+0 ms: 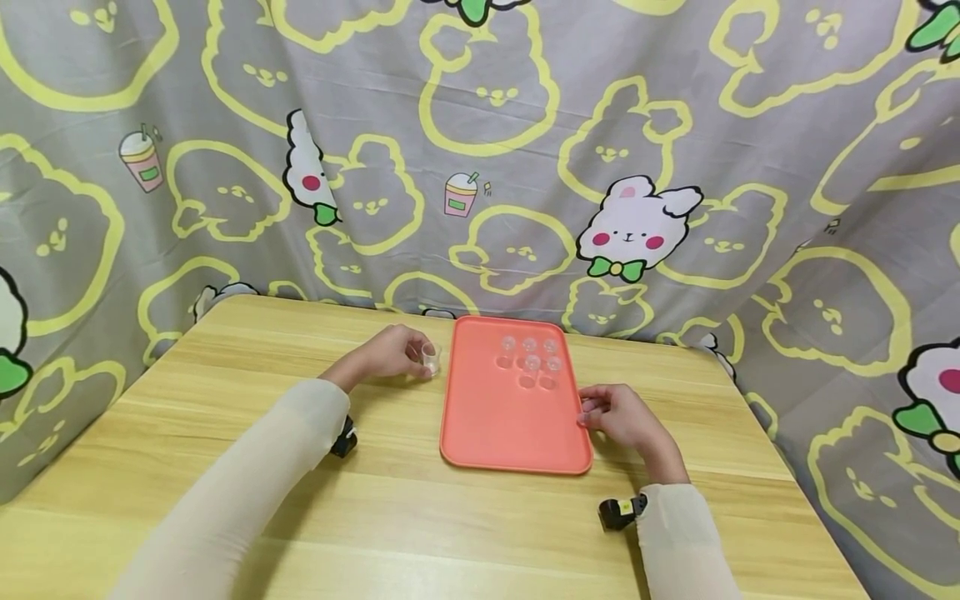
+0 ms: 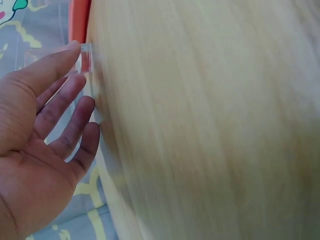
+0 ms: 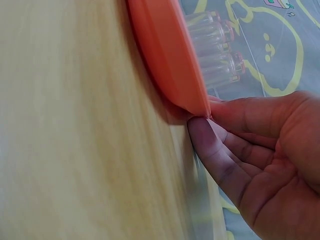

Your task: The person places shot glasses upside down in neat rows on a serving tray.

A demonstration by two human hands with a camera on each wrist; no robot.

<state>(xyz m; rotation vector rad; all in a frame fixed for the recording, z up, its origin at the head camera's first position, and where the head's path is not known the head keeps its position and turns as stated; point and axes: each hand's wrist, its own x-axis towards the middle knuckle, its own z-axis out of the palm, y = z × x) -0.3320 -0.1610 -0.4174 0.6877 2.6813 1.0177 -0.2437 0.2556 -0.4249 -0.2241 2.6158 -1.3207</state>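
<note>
My left hand (image 1: pixel 392 353) holds a small clear cup (image 1: pixel 431 360) between thumb and fingers, just left of the tray's far part. In the left wrist view the cup (image 2: pixel 86 60) shows beyond the thumb, partly covered by it, while the other fingers are loosely bent. With my right hand (image 1: pixel 618 412) I pinch the right rim of the orange-red tray (image 1: pixel 495 429). The right wrist view shows the thumb and a finger meeting at the edge of the tray (image 3: pixel 167 60). Several clear cups (image 1: pixel 531 363) stand in two rows on the tray's far right part.
Under the tray is a wood-grain table (image 1: pixel 397 508). A patterned grey curtain (image 1: pixel 390 108) hangs along the table's back and sides. Each wrist carries a small black camera, such as the right one (image 1: pixel 618 514).
</note>
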